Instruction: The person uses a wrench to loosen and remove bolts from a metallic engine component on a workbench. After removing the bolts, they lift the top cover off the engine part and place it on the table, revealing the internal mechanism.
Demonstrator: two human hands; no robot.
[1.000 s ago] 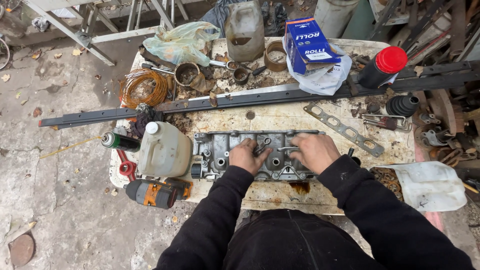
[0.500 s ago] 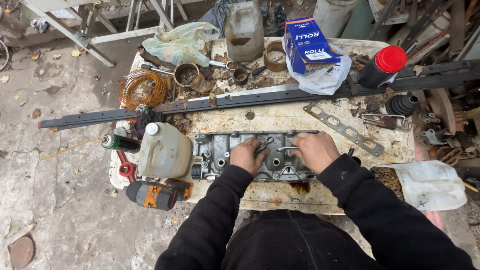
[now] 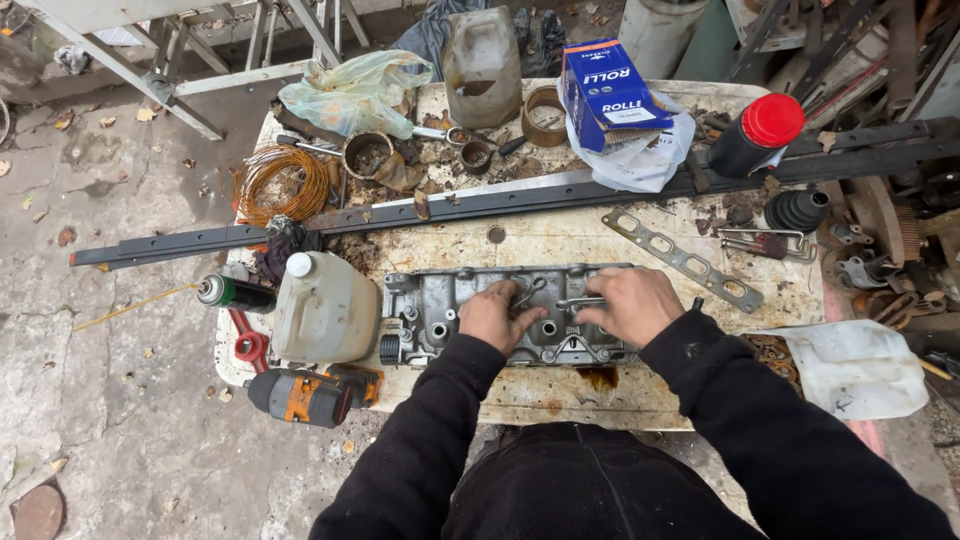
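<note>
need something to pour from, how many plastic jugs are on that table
3: a white jug left of the metal casting, a grey cut-open jug at the far edge, and a flattened white one at the right corner. Clutter may hide others.

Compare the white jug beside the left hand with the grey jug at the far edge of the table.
The white jug is capped and looks whole; the grey jug has a hole cut in its side. The white jug sits beside the metal engine part that the left hand rests on; the grey jug stands far off. Both are grimy plastic.
</note>
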